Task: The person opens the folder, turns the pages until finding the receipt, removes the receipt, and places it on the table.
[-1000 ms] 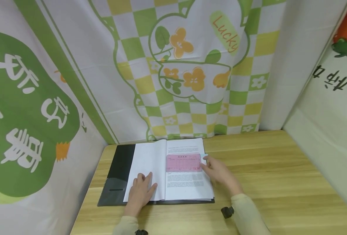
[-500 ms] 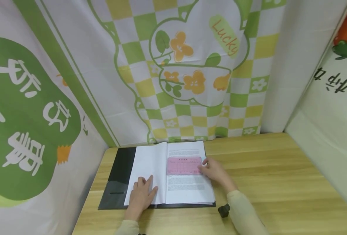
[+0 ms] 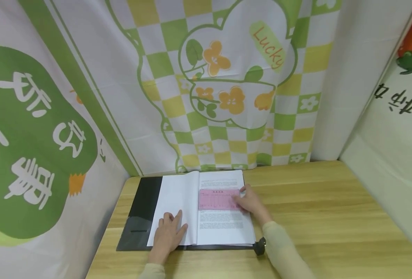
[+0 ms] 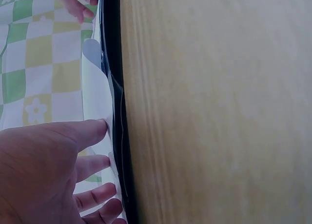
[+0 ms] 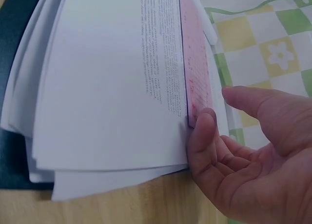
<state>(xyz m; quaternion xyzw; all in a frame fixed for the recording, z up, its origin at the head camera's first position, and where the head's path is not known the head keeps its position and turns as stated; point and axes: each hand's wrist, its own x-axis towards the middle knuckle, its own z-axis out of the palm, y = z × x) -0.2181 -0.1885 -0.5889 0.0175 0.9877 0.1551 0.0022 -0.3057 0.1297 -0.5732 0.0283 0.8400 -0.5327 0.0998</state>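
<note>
An open black folder of white pages lies on the wooden table. Across the printed right-hand page sits a pink slip, ruled like a form. My right hand is at the slip's right end, its thumb touching the slip's corner in the right wrist view. There the index finger stands apart from the thumb and the other fingers bend loosely beside the page edge. My left hand rests on the blank left-hand page, fingers spread. The left wrist view shows its fingertips at the page edge.
The wooden table extends to the right of the folder. A checkered curtain hangs behind it, with patterned cloth at both sides. Loose page corners stick out of the stack.
My right hand has shifted left onto the pink slip's end. A pale blue corner beside the slip is no longer visible. My left hand stays on the page.
</note>
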